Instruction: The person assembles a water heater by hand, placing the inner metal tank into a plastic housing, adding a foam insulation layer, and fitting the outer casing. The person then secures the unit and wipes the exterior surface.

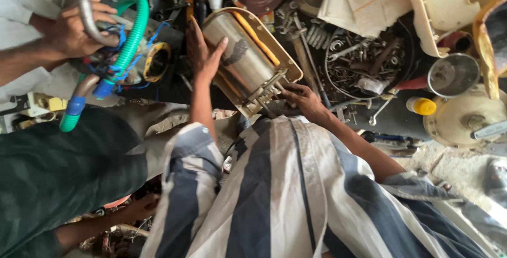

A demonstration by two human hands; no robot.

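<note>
Left grip (pixel 203 52) lies flat against the steel canister (pixel 240 60), held above the cluttered worktop (pixel 391 118); right grip (pixel 301 99) seems to pinch its lower bracket, fingertips partly hidden.

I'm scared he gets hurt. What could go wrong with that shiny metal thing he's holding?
The metal drum is tilted and steadied only by the left hand; it might slip. The right hand is at the metal bracket, whose edges could cut fingers. Loose tools and springs beside it could get knocked.
</note>
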